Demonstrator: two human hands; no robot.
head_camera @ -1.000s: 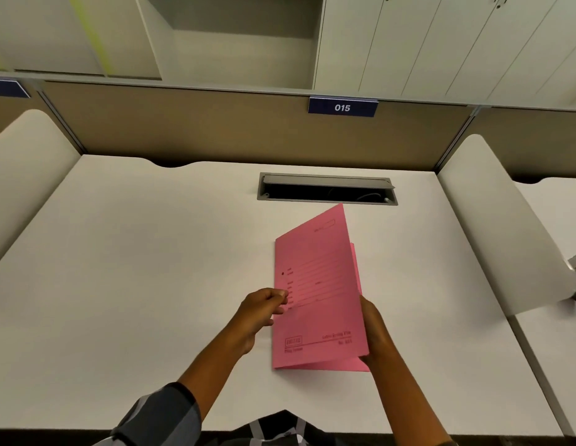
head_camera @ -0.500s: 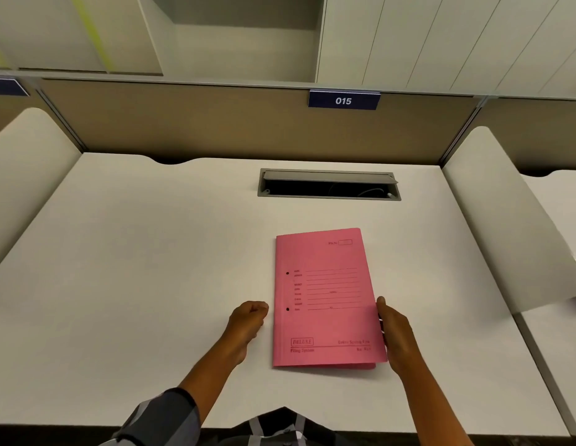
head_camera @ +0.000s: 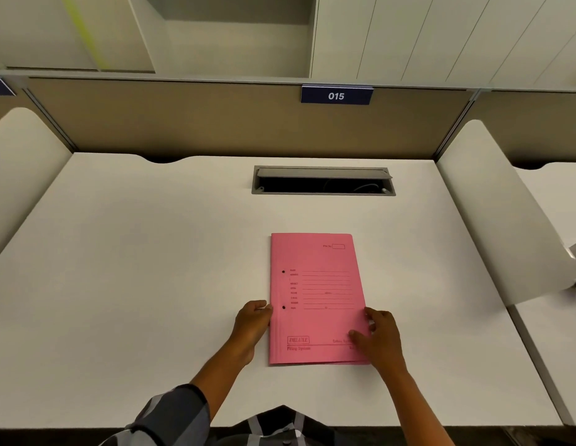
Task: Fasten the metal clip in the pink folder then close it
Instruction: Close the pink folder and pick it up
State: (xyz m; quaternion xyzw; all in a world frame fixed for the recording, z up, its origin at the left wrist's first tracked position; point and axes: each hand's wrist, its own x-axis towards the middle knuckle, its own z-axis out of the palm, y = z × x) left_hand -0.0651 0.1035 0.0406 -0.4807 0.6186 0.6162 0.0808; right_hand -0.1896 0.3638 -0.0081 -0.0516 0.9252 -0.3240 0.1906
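The pink folder (head_camera: 317, 297) lies closed and flat on the white desk (head_camera: 135, 268), front cover up, spine to the left. Two small dark holes show near its spine. The metal clip is hidden inside. My left hand (head_camera: 252, 323) rests on the desk with curled fingers touching the folder's left edge. My right hand (head_camera: 378, 336) lies on the folder's lower right corner, fingers spread flat on the cover and thumb pressing down.
A grey cable hatch (head_camera: 323, 181) is open in the desk behind the folder. Curved white dividers stand at the left (head_camera: 19, 175) and right (head_camera: 502, 226). A tan partition with a "015" sign (head_camera: 336, 95) closes off the back.
The raised front cover came down and the folder now lies shut. My left hand let go of the cover and moved to the spine edge. My right hand slid onto the cover's corner.
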